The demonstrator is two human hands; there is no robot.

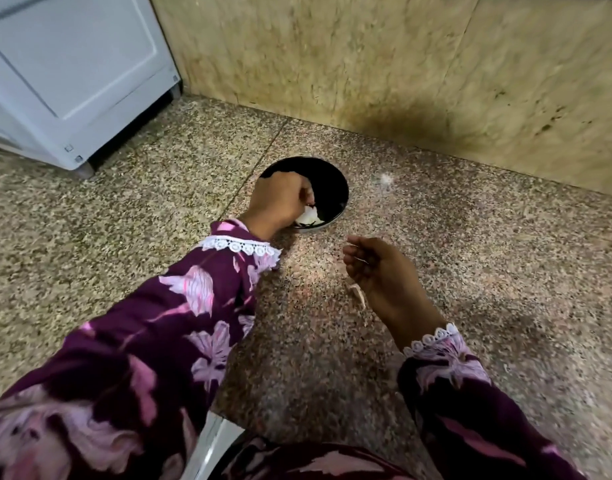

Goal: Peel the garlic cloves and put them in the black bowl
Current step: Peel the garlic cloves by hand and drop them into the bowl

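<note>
I see the round black bowl (327, 188) standing on the speckled pink-grey granite floor (471, 271), near the corner where the beige marble-look wall (367, 57) meets the floor. My left hand (280, 199) reaches over the bowl's near-left rim and covers that part of it; its fingers are curled down into the bowl around a white garlic clove (308, 216) that lies against the near inner wall. I cannot tell whether other cloves lie under the hand.

My right hand (377, 271) hovers above the floor, just to the right of the bowl and nearer to me, fingers loosely curled with a thin pale shred of garlic skin (360, 259) at the fingertips. A pale piece of peel (356, 294) lies on the floor beside that hand's near edge.

A white cabinet (72, 71) on short feet stands at the far left, well apart from the bowl. A faint white fleck (386, 180) lies on the floor to the bowl's right. Open floor extends right of the bowl up to the wall. The purple floral sleeves with white lace cuffs (238, 245) fill the near foreground. No writing is legible.
</note>
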